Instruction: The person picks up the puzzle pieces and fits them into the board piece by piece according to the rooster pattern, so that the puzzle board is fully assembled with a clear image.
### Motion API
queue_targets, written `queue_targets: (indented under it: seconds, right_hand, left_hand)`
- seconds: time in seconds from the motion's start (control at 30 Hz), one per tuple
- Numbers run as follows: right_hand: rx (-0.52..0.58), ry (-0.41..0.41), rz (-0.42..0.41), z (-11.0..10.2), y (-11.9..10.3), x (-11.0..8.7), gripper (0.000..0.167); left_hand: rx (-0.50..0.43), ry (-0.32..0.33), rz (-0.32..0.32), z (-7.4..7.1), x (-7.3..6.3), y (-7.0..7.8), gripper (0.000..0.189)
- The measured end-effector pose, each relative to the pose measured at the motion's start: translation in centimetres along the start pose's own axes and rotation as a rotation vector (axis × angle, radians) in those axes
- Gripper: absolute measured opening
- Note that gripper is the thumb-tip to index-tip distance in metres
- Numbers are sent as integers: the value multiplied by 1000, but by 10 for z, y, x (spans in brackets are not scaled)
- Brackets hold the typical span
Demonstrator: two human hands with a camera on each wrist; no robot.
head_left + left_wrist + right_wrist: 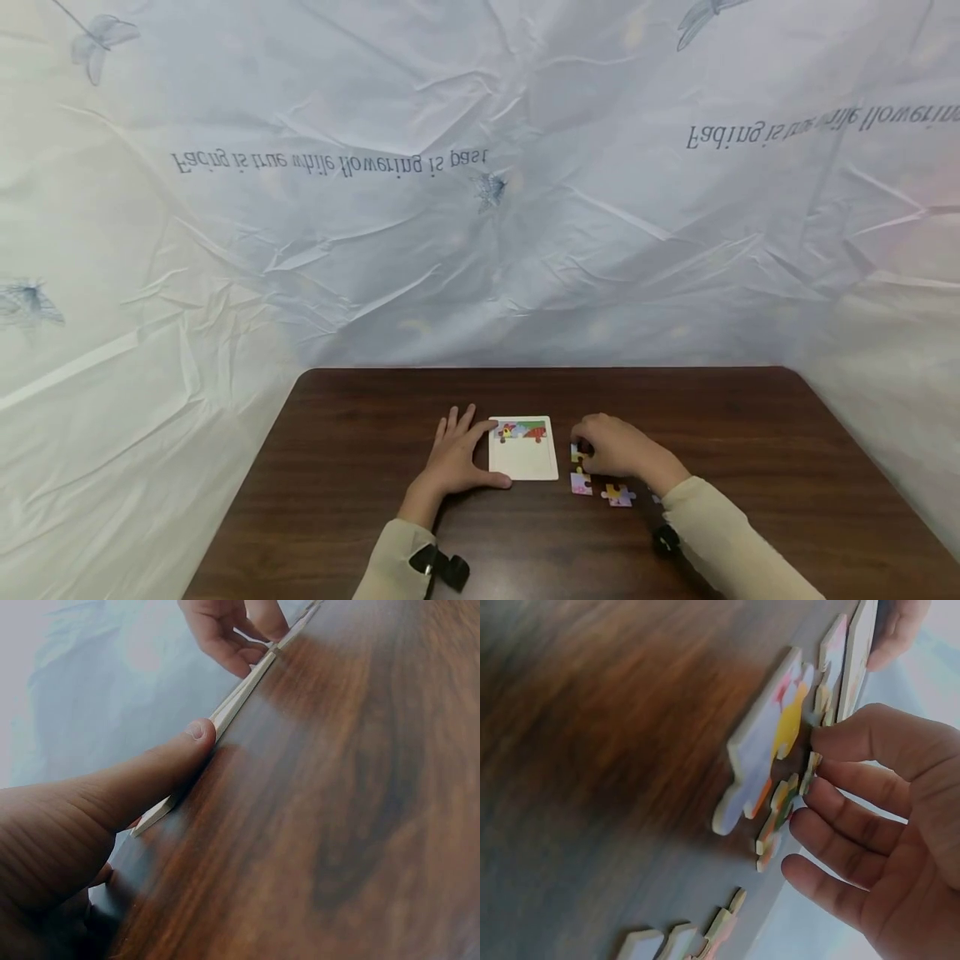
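A white square puzzle board [523,460] lies on the table, with joined picture pieces [521,430] along its top. My left hand [452,458] is at its left side, thumb against the near edge and index fingertip at the upper left, the other fingers spread straight. To the board's right, my right hand [618,446] bends down over loose puzzle pieces. In the right wrist view its thumb and fingertips pinch a small puzzle piece [809,774], mostly hidden by the fingers. A lilac and yellow piece [769,739] lies beside them.
Other loose pieces lie near the right hand: a pink one [581,484], a yellow and purple one [618,495] and one partly under the wrist. The dark brown wooden table [360,467] ends at a pale printed curtain [480,250] behind and at the sides.
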State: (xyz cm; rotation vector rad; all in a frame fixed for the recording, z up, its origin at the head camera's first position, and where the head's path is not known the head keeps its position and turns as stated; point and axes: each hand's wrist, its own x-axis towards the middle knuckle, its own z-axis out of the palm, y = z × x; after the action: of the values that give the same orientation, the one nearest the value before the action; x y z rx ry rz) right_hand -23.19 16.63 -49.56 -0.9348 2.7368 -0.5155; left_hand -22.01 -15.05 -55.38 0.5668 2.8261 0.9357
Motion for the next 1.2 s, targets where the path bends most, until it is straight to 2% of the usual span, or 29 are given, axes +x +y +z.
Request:
queue_targets:
  seconds: [0.23,0.53,1.2]
  right_hand:
    - [-28,14,2,1,6,1,25]
    - [-37,24,-26,-10,0,1,25]
    - [-24,17,-35,-13,-4,2,27]
  left_hand:
    - [1,-2,-1,2,-1,0,104]
    - [-10,2,-1,1,-3,2,103]
    - [5,1,-11,3,-4,3,105]
